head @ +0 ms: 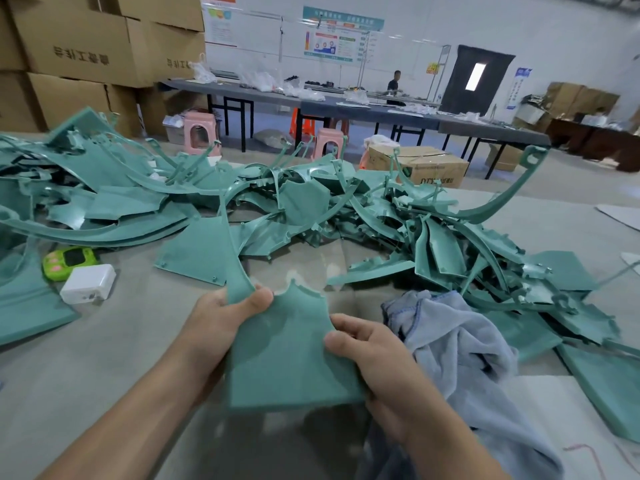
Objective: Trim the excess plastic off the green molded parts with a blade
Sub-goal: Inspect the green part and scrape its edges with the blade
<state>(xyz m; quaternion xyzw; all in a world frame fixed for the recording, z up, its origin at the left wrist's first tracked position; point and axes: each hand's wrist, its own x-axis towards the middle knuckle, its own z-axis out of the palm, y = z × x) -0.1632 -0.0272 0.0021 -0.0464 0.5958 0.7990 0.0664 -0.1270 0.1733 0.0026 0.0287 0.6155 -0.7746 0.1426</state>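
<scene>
From the head camera, looking down over the person's forearms: a flat green panel point(284, 351) is held just above the counter point(104, 368), close to the body at six o'clock. The left hand point(221, 317) takes the panel's upper left corner, thumb pressed on the face and fingers tucked beneath. The right hand point(374, 358) closes on the right edge the same way. Both grips are closed on the panel and hold nothing else.

A thin curved strip runs up from the left thumb toward twelve o'clock, and the top edge looks ragged. Those are probably the bits to cut away. To trim well, I'd keep one hand pinning the panel flat, thumb well back from the edge, and draw the blade along the moulded line and away from the fingers.

The pile of green parts point(311, 209) spreads from nine to two o'clock. A grey cloth point(460, 344) lies at three o'clock, and a white block point(88, 284) at ten.

No blade shows anywhere. It may lie under the cloth or out of view. The panel's underside and the fingers beneath it are hidden.
</scene>
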